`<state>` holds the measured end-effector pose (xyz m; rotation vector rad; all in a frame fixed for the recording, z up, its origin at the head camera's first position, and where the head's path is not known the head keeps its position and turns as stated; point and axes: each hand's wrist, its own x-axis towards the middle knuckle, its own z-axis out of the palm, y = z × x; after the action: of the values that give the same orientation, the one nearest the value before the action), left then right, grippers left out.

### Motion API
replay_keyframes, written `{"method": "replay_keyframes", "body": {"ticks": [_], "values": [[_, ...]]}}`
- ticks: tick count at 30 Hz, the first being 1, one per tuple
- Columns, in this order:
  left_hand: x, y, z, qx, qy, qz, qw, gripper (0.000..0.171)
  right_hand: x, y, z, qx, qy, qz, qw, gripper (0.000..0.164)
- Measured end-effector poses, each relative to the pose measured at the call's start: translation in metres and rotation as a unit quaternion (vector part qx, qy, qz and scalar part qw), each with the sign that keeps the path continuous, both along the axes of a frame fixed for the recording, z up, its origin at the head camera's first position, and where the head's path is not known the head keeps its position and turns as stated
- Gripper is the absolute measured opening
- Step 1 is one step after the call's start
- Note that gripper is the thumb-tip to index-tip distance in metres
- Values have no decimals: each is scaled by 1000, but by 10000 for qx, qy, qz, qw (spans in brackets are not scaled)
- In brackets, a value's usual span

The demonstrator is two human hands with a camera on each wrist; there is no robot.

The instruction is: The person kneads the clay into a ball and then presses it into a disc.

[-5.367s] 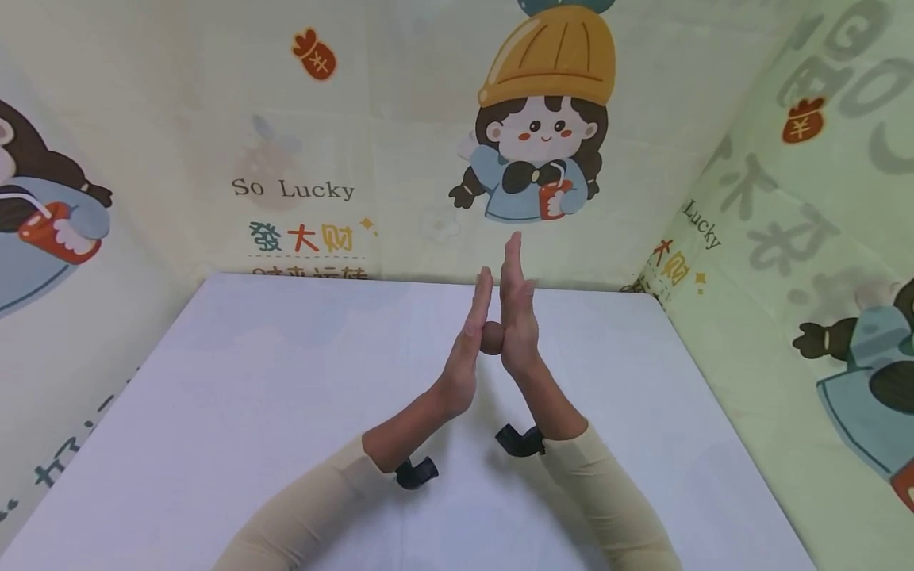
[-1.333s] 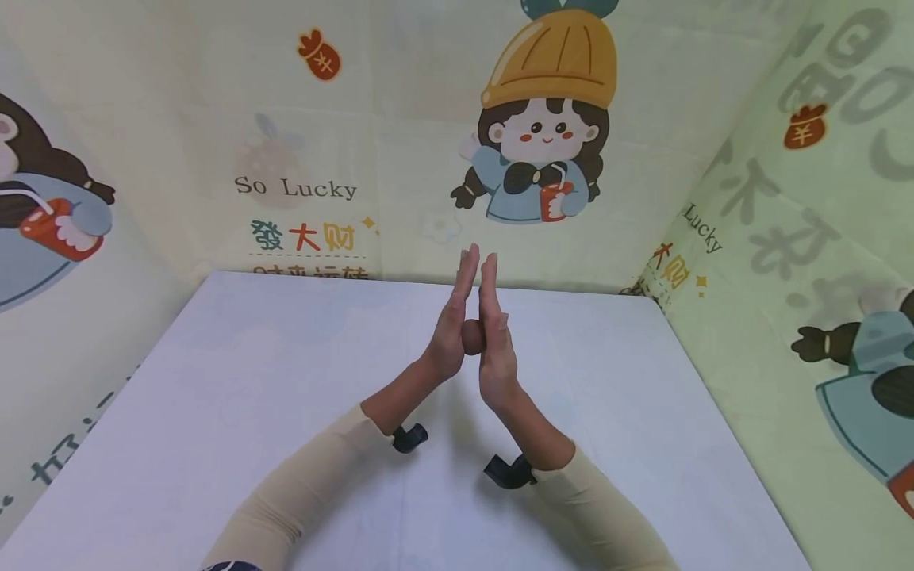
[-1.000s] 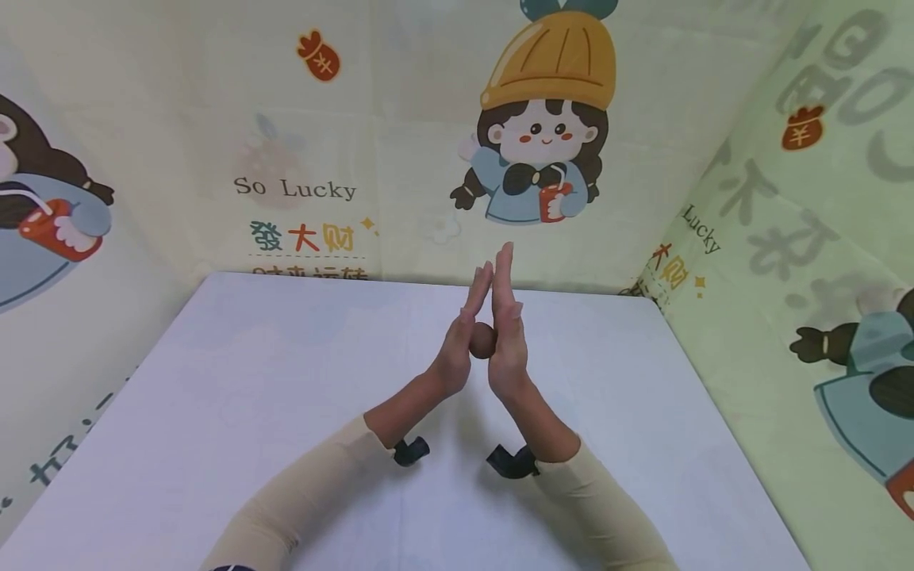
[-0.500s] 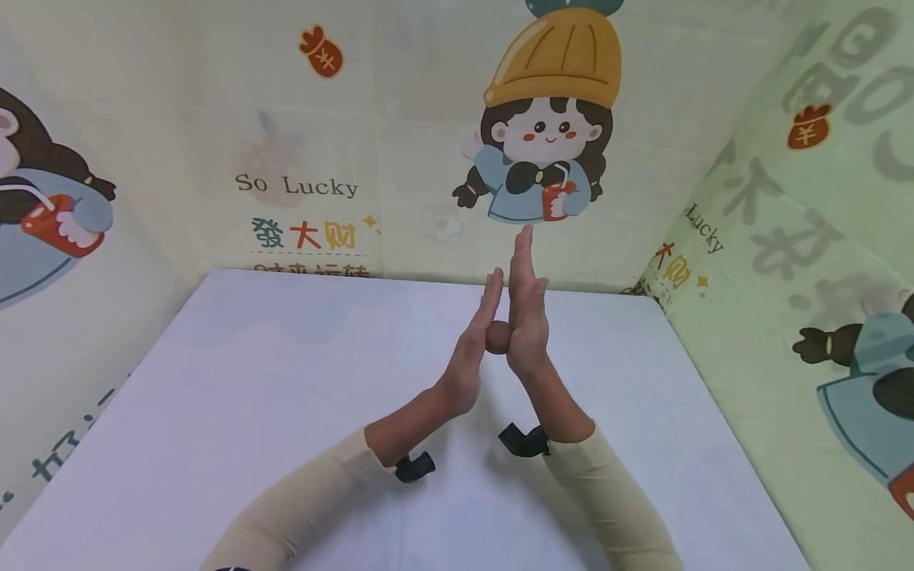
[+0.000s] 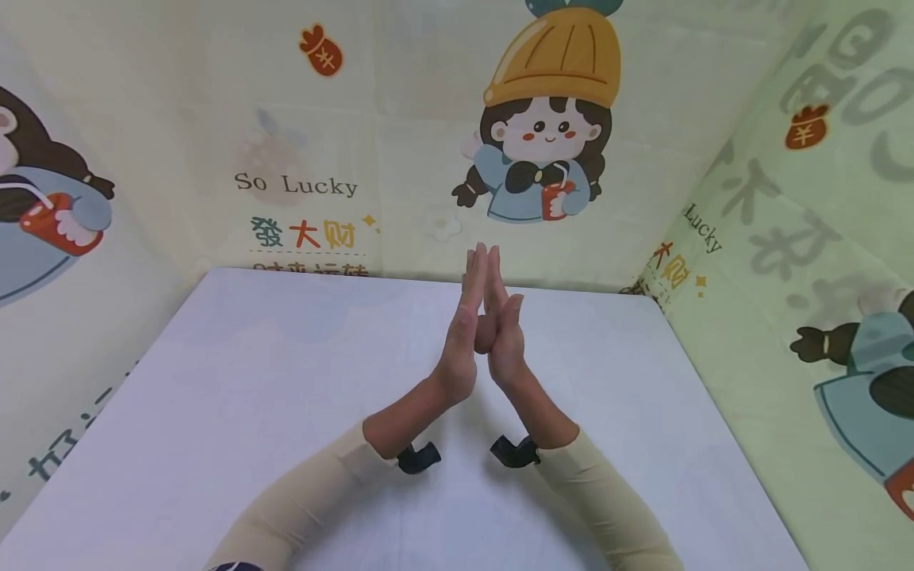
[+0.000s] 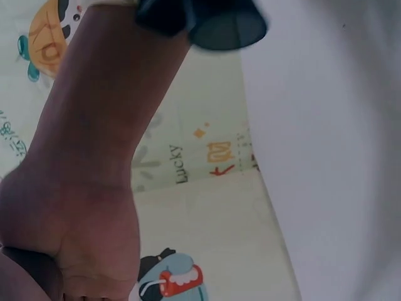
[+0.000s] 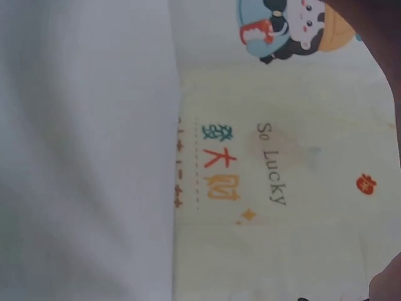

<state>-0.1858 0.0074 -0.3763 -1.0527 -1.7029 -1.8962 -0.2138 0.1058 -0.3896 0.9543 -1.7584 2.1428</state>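
Between my two upright palms sits a small brown ball [image 5: 485,335], partly covered by the hands in the head view. My left hand [image 5: 458,341] presses it from the left with straight fingers pointing up and away. From the other side my right hand [image 5: 508,342] presses it, fingers also straight, thumb raised. The fingertips of both hands come close together above the ball. At the lower left of the left wrist view the ball [image 6: 36,271] shows as a dark curve against a palm. The right wrist view does not show the ball.
Both hands are over a white table [image 5: 286,357]. A pale printed cloth [image 5: 414,119] with cartoon figures and lettering hangs behind and at the sides. Dark wrist mounts [image 5: 419,457] stick out below the beige sleeves [image 5: 307,500].
The hands slide against each other in turn, forward and back, with the ball between them. Since half a second ago the right hand has drawn back and the left has moved forward.
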Motion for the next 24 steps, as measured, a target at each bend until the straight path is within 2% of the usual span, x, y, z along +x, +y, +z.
{"method": "replay_keyframes", "body": {"ticks": [8,14,18,24], "values": [[-14,-9,0,255,-386,11,9989,83,10,-12,-10,98,183,-81,9998,92],[-25,-16,2,410,-370,124,9984,76,19,-17,-9,184,420,48,9989,93],[-32,-19,-1,331,-280,151,9989,77,23,-19,-7,176,592,74,9981,93],[-39,-19,-13,-14,-252,90,9996,72,26,-19,-2,244,899,-83,9956,92]]}}
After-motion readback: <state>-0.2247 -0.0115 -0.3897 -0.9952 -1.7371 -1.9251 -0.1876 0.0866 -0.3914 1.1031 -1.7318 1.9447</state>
